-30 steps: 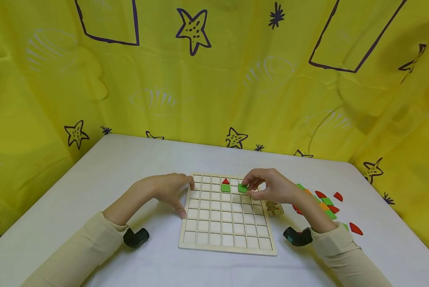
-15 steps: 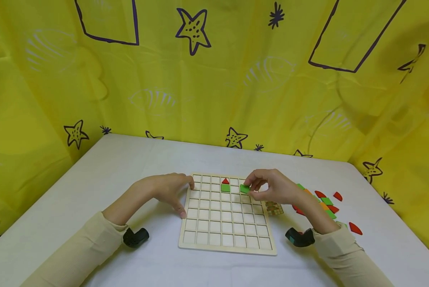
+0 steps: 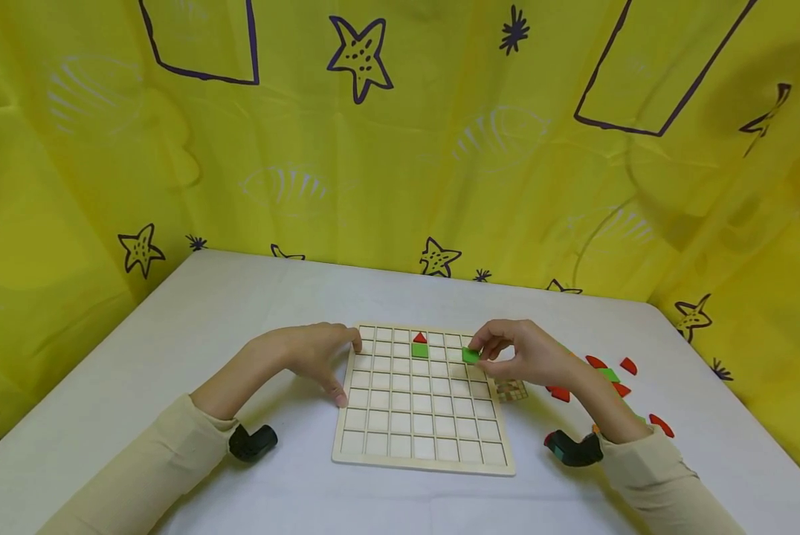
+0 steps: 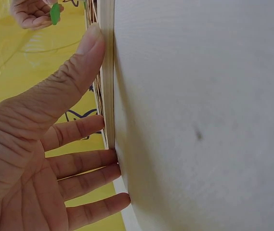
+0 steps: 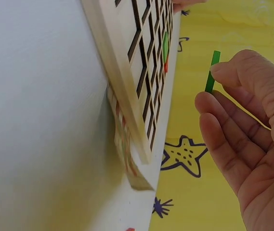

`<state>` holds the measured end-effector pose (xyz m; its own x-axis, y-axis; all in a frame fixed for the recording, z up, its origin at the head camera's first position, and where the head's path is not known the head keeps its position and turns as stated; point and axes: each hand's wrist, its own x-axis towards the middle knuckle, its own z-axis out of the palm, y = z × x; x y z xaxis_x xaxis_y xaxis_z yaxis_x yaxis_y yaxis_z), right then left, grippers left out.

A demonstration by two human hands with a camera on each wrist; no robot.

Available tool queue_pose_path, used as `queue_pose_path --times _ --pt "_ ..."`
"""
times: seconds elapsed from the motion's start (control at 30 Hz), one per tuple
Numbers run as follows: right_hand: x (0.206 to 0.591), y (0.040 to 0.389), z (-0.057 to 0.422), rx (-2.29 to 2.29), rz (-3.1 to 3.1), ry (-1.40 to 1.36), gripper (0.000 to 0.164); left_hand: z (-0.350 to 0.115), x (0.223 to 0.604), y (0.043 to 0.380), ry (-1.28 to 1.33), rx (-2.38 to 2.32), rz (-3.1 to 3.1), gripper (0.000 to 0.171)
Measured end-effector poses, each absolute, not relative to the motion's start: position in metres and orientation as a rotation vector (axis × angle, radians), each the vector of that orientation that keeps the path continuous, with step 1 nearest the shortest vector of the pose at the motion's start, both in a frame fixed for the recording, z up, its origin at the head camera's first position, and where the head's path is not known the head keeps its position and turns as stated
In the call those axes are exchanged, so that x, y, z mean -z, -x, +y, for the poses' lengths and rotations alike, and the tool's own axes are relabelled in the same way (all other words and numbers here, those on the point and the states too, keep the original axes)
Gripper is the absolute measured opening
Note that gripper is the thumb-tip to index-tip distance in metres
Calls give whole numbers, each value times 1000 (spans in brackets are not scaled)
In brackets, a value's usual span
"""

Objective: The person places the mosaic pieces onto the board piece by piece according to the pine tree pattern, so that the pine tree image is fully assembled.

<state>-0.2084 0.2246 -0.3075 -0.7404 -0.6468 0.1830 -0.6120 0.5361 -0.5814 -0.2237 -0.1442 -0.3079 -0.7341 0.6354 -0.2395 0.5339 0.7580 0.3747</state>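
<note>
A wooden grid board [image 3: 400,423] lies on the white table. My left hand [image 3: 313,355] rests at its left edge, thumb and fairly straight fingertips touching the rim. Above the board's upper right cells, my right hand [image 3: 523,353] pinches a green square tile [image 3: 470,356] between thumb and fingers. The right wrist view shows this green tile [image 5: 213,71] edge-on, raised off the board. One red triangle tile [image 3: 420,337] sits in the top row, with another green square tile [image 3: 419,350] in the cell just below it.
Several red and green tiles [image 3: 609,375] lie scattered right of the board, partly hidden by the right forearm. A patterned card [image 3: 511,390] sticks out from under the board's right edge. A yellow curtain [image 3: 400,148] hangs behind the table.
My right hand has moved to the right with the green square tile still pinched. The left hand, the board and the tiles in its cells have stayed put.
</note>
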Motion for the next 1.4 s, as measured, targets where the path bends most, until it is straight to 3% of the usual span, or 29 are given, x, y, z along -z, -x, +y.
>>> queue_pose_path --times 0.73,1.4 --pt "309 178 287 876 2890 896 24 -145 309 225 -920 -418 2590 74" --pt "326 153 352 869 2999 874 28 -145 310 225 -898 -407 2595 74"
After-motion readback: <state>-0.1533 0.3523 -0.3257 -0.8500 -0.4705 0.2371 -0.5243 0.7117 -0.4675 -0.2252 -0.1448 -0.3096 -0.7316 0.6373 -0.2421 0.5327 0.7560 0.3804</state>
